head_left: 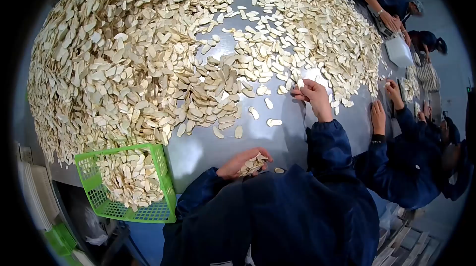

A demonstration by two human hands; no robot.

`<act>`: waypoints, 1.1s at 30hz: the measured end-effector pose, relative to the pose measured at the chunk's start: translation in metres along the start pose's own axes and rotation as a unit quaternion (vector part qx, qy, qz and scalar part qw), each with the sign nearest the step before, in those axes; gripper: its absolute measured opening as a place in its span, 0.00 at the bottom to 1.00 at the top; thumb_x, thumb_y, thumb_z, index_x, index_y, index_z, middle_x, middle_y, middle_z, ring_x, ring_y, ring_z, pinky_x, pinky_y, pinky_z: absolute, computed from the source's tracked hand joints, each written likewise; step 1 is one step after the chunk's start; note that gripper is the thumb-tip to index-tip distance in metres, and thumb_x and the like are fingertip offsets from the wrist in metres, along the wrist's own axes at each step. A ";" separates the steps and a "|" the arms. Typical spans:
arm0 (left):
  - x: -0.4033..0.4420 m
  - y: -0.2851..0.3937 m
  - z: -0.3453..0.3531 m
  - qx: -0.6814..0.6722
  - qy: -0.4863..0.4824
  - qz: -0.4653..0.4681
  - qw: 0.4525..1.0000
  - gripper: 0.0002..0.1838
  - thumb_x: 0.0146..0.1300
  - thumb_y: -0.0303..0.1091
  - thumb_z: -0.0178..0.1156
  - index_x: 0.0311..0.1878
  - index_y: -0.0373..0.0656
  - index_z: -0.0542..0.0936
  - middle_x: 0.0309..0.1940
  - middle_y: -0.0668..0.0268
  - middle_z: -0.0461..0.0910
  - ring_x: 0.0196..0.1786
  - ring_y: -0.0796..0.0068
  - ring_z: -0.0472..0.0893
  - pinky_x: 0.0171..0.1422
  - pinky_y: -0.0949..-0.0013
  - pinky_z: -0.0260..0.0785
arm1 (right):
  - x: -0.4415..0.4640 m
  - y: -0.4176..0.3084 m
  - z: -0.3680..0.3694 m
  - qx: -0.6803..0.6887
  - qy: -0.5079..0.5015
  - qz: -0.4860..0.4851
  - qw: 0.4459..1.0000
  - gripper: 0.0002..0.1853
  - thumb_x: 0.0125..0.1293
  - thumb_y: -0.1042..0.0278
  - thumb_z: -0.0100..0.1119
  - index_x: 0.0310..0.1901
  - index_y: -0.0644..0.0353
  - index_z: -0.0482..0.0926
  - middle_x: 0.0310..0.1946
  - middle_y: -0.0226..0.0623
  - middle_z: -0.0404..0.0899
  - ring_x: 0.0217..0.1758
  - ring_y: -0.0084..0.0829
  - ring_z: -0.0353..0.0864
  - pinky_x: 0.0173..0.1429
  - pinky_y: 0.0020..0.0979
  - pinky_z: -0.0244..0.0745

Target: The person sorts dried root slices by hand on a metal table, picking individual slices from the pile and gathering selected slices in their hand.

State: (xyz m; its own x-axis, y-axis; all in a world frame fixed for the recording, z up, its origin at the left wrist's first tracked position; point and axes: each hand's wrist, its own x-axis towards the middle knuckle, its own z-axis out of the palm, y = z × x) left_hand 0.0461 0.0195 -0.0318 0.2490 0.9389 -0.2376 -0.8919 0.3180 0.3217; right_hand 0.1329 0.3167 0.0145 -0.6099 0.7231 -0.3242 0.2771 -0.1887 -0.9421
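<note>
My left hand (237,164) is cupped near the table's front edge, with a small handful of pale dried slices (254,164) in its curled fingers. Further forward and to the right, my right hand (317,98) pinches one pale slice (300,83) between thumb and fingertips, just above the metal table (198,159). A few loose slices (254,113) lie on the table between the two hands. Ahead of my right hand spreads a pile of lighter slices (322,33).
A huge heap of slices (114,63) covers the left of the table. A green plastic basket (168,186) of slices stands at the front left edge. Co-workers (411,162) in dark blue work along the right edge, near a white container (399,52).
</note>
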 end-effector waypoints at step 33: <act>-0.002 -0.003 -0.001 -0.043 0.008 0.013 0.999 0.16 0.74 0.42 0.44 0.52 0.39 0.71 0.48 0.62 0.73 0.42 0.79 0.77 0.31 0.82 0.72 | 0.056 -0.013 0.109 -0.416 -0.075 -0.453 0.785 0.12 0.54 0.70 0.61 0.41 0.55 0.79 0.37 0.41 0.74 0.44 0.43 0.75 0.47 0.39 0.72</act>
State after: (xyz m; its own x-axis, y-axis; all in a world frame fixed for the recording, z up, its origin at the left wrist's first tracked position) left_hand 0.0475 0.0162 -0.0329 0.2197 0.9445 -0.2444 -0.9272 0.2801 0.2489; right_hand 0.0136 0.2874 -0.0005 -0.8997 0.2126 0.3813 0.0310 0.9023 -0.4301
